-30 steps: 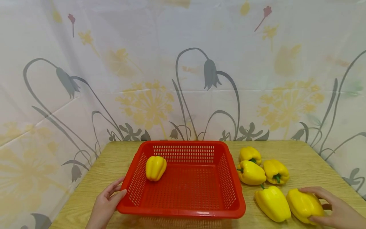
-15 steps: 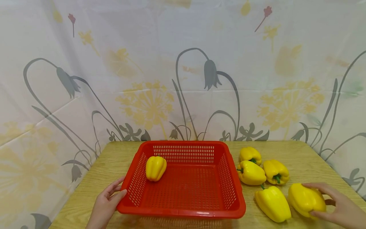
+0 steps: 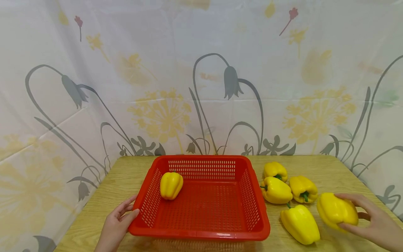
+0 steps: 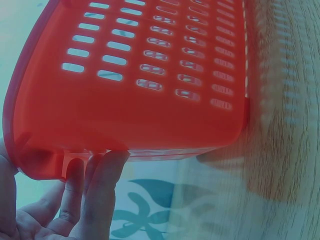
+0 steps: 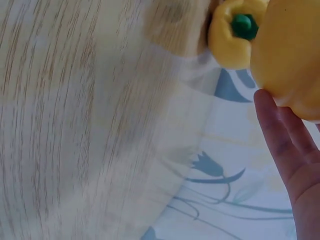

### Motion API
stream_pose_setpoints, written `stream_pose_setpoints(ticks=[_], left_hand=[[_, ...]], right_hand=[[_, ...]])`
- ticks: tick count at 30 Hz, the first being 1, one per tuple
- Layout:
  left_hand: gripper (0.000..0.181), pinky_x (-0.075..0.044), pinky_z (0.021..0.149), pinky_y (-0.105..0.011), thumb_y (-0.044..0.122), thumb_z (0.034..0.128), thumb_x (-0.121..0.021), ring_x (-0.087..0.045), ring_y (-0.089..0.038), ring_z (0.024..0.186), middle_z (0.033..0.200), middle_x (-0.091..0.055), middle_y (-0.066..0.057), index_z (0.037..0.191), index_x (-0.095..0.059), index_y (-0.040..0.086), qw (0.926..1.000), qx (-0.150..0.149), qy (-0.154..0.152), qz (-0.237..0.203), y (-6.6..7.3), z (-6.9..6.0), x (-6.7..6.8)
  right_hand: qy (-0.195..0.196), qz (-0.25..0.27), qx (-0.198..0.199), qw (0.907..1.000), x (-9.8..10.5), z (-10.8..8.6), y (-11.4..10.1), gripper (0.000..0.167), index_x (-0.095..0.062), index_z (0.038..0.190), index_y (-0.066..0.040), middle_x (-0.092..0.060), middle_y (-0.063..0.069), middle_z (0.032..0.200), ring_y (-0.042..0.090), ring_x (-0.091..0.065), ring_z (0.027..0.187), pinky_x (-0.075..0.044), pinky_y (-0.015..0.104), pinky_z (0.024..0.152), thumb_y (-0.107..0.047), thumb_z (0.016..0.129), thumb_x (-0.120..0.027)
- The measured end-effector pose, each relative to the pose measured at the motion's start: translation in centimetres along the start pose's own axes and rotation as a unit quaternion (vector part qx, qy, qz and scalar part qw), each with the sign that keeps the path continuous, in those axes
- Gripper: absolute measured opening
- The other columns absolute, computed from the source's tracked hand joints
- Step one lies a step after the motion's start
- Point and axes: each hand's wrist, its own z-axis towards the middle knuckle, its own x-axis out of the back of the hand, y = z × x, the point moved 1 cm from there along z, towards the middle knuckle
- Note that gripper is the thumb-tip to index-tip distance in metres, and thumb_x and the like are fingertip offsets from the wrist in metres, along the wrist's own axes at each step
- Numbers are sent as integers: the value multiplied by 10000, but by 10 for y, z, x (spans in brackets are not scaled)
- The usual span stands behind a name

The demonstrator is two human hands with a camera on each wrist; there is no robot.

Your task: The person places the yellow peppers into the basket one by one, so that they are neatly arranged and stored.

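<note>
A red perforated plastic basket [image 3: 201,235] stands mid-table with one yellow bell pepper [image 3: 171,186] inside at its left. My left hand [image 3: 114,224] grips the basket's left rim near the front corner; in the left wrist view its fingers [image 4: 102,190] curl under that rim. At the right, my right hand [image 3: 369,217] holds a yellow bell pepper [image 3: 337,211] between thumb and fingers, raised off the table. The right wrist view has this held pepper [image 5: 295,60] at its upper right, with fingertips against it.
Several more yellow peppers lie right of the basket: a front one [image 3: 300,224], one with its stem forward [image 3: 303,189], one by the basket wall [image 3: 277,190] and one behind [image 3: 275,170]. A flower-printed sheet [image 3: 201,77] hangs behind the wooden table [image 3: 126,175].
My right hand has lifted the pepper off the table, moving it up and slightly away from the front edge. The left hand and the basket have stayed put.
</note>
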Motion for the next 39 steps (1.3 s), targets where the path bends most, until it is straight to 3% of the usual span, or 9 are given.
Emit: stream_pose_setpoints(ticks=[8, 16, 39], left_hand=[[562, -554, 690, -361, 158, 888, -645, -633, -182, 851, 1046, -545, -110, 1389, -424, 31, 10000, 22, 17, 59, -1, 0, 0], [572, -554, 690, -365, 166, 884, -651, -634, -179, 848, 1038, -544, -107, 1391, -423, 33, 10000, 43, 30, 38, -2, 1, 1], [569, -554, 689, -355, 168, 885, -649, -635, -170, 847, 1052, -541, -111, 1391, -423, 37, 10000, -21, 15, 29, -2, 1, 1]], right_hand=[[190, 20, -32, 9998, -3, 4, -7, 754, -498, 1285, -46, -319, -321, 1144, -160, -324, 936, -471, 192, 543, -64, 622, -856], [400, 154, 216, 9988, -1, 12, -21, 763, -503, 1284, -30, -350, -296, 1171, -133, -344, 974, -468, 162, 567, -23, 608, -855], [405, 488, 598, 9962, -6, 25, -59, 757, -523, 1283, -47, -430, -224, 1208, -91, -380, 1041, -450, 91, 657, 12, 603, -850]])
